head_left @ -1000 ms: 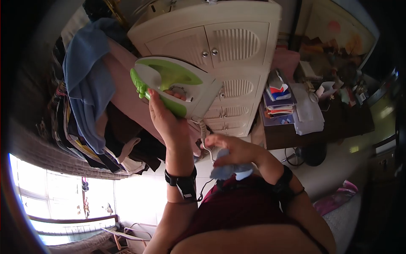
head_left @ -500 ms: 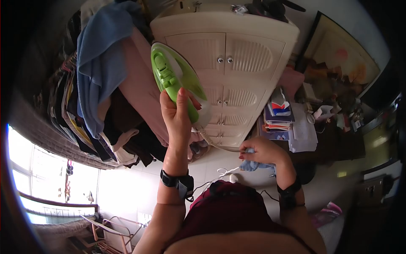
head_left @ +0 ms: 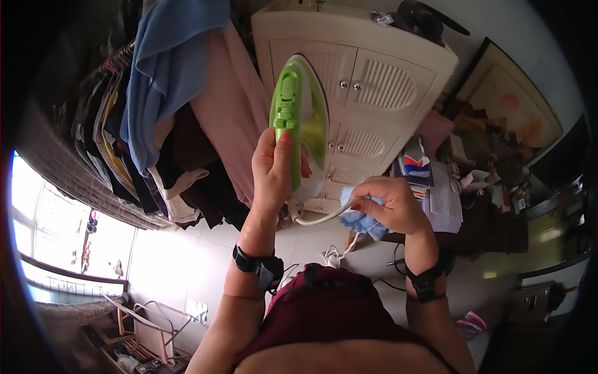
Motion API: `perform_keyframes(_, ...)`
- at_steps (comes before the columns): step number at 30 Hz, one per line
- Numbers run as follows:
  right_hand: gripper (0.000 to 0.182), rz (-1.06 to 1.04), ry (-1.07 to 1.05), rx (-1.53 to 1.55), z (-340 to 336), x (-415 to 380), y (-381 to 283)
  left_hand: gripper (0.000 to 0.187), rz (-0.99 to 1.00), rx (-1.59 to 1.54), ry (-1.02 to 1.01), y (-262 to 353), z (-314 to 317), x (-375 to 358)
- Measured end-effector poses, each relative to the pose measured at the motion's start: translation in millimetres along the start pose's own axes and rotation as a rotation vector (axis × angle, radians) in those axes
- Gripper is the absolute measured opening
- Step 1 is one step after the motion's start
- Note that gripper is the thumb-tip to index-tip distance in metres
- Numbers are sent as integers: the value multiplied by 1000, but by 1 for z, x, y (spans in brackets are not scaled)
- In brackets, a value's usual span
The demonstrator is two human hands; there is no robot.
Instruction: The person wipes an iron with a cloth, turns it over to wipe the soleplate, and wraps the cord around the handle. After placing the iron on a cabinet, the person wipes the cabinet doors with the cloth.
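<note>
My left hand [head_left: 274, 161] is wrapped round the handle of a green and white clothes iron [head_left: 313, 115], its thumb on top. The iron is raised before the cabinet, its tip pointing away from me. From its heel runs a white power cord [head_left: 311, 221], curving across to my right hand [head_left: 392, 202]. That hand is closed, the cord pinched between thumb and fingers. A light blue cloth [head_left: 367, 225] is bunched under the same hand, around the cord. Part of the cloth is hidden behind my fingers.
A white cabinet [head_left: 398, 71] with round knobs stands ahead. Hanging clothes [head_left: 230, 93] crowd the left. At right, books and papers [head_left: 442, 199] lie on a dark desk [head_left: 492, 221]. Loose cord [head_left: 334, 254] trails on the tiled floor. A metal folding frame [head_left: 163, 333] stands lower left.
The iron has moved right in view and turned more upright. My right hand has risen with the blue cloth, and the cord between the hands now bows up from the iron's heel.
</note>
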State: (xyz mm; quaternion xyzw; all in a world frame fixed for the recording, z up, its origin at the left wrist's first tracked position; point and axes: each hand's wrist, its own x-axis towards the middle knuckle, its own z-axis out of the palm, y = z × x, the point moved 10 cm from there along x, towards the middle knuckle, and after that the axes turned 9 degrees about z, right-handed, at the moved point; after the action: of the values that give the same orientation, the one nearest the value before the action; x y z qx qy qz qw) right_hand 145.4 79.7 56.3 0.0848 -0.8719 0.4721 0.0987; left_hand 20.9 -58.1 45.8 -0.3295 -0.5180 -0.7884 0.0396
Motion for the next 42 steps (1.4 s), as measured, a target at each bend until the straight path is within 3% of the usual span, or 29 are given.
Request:
perform_keyframes(10,22,72,-125,28,18,1,-9,48,-153,-221,74,-7,-18,-22)
perform_keyframes(11,25,35,-39,5,9,3,-10,52,-149,-253,78,-4,-19,-24)
perform_keyframes(14,24,168,325,522,-16,10,-3,63,-135,-323,94,-1,-15,-32)
perform_keyframes(16,22,153,234,708,7,20,-14,71,-121,-333,101,-6,-14,-37)
perform_keyframes(18,22,13,252,565,26,29,-47,73,-174,-331,121,-6,-15,-46)
perform_keyframes(20,24,76,187,444,47,40,-59,74,-174,-272,223,-2,-19,-52)
perform_keyframes(21,26,-137,248,200,48,45,-78,79,-139,-300,63,0,-13,-54)
perform_keyframes(24,30,-51,520,36,52,41,-70,87,-93,-259,100,2,-17,-67)
perform_keyframes(25,38,-133,643,-166,51,35,-83,92,-59,-173,56,6,-19,-69)
perform_keyframes(27,44,75,576,46,57,43,-49,96,21,-40,8,11,-24,-71)
perform_keyframes(29,53,112,541,248,60,48,-34,96,89,19,-38,10,-29,-73)
perform_keyframes(39,31,247,195,587,101,64,-29,93,156,211,78,35,-61,-69)
perform_keyframes(42,25,308,138,636,108,67,-27,93,14,16,83,26,-66,-71)
